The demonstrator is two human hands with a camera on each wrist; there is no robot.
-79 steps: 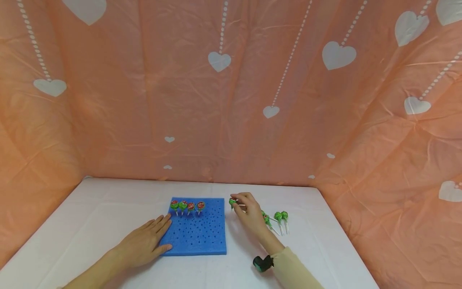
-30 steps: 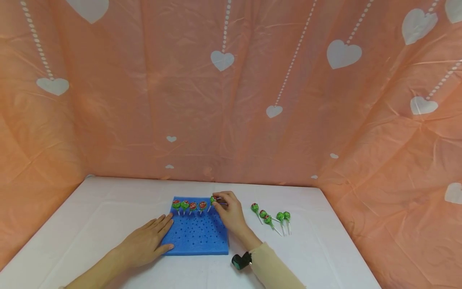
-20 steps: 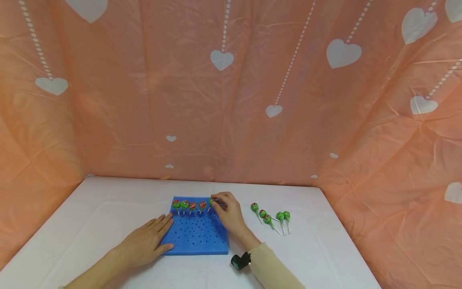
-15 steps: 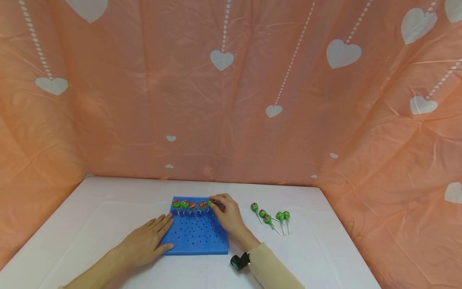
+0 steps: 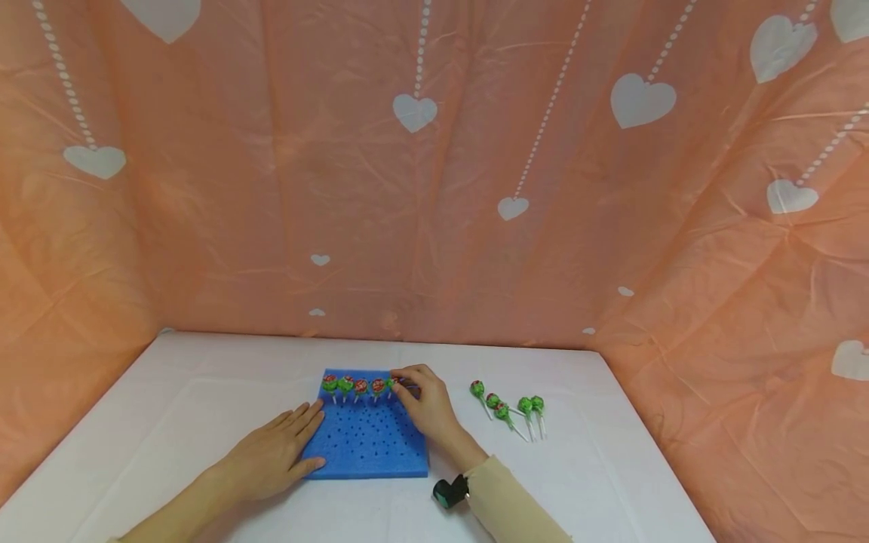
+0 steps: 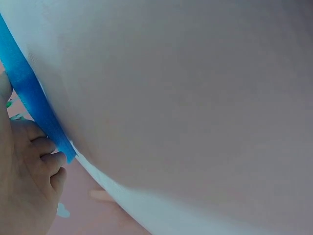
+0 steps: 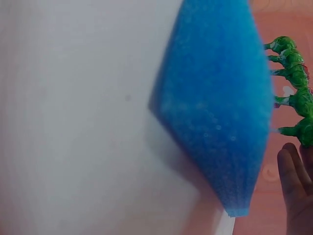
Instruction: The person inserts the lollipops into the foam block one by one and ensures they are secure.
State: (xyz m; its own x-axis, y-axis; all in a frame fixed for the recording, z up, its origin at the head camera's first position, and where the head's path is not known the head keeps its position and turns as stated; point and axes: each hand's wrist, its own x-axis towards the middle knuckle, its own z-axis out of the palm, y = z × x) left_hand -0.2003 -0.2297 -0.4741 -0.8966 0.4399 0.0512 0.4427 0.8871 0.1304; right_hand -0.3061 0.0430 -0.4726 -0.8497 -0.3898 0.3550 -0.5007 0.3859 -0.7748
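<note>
A blue foam board [image 5: 366, 445] dotted with small holes lies on the white table. My left hand [image 5: 271, 456] rests flat along its left edge, fingers extended. Near the back edge, several lollipops [image 5: 360, 387] in green and red wrappers stand upright in a row, sticks in the foam. At the right end of that row, my right hand [image 5: 431, 407] pinches another lollipop [image 5: 391, 384] by its head. From the right wrist, this lollipop [image 7: 304, 131] shows stick toward the foam, with fingertips at its wrapper.
Several loose lollipops [image 5: 502, 412] lie on the table [image 5: 577, 467] right of the board, some with sticks crossing. A black wrist device [image 5: 451, 492] sits at my right sleeve. An orange curtain [image 5: 380, 188] with white hearts hangs around the table.
My right hand has carried the lollipop left from beside the board to the end of the row, then lowered it slightly toward the foam. The left hand has stayed on the board's edge.
</note>
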